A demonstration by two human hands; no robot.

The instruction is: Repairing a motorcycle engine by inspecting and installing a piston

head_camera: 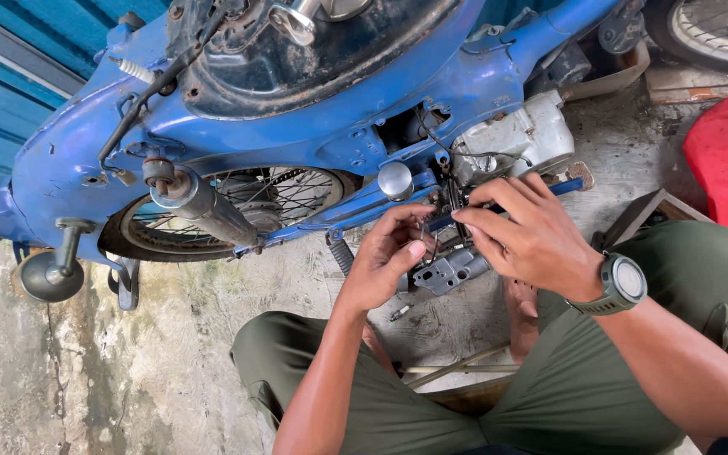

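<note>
1. Hands work at the stripped side of a blue motorcycle (313, 118), just beside its grey engine casing (520, 135).
2. Right hand (532, 240): grip closed on a blue-handled tool (499, 205), tip hidden behind the fingers.
3. Left hand (385, 257): fingertips pinched on a thin wire part (425, 244) above the grey bracket (448, 271).
4. Judgement: fitting at the bracket is in hand; steady fine alignment is needed.
</note>
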